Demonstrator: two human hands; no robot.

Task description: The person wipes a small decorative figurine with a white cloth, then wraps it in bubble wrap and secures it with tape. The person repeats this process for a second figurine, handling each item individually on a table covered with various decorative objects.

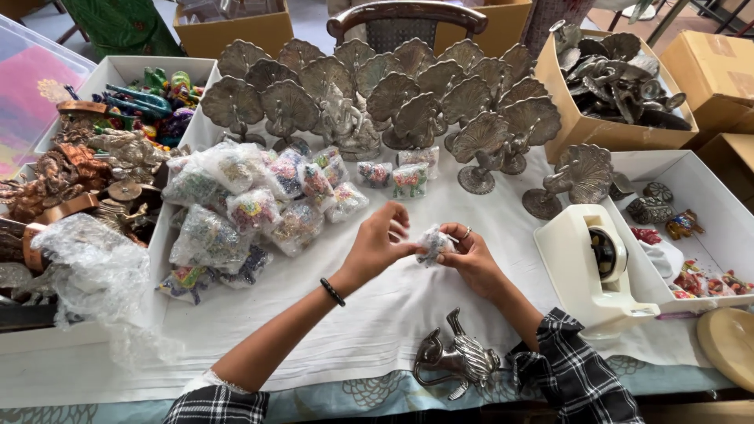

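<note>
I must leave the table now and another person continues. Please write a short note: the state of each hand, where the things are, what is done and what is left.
Left hand and right hand: both hold one small wrapped bundle between the fingers, above the white cloth.
Done, by the look of it: a pile of wrapped bundles lies at the left of the cloth, with two more standing near the metal peacocks.
Left: the bundle in the hands is not yet put down. Loose painted figures lie unwrapped in the white box at the right.
The tape dispenser is beside the right hand; a metal elephant lies at the near edge.
</note>
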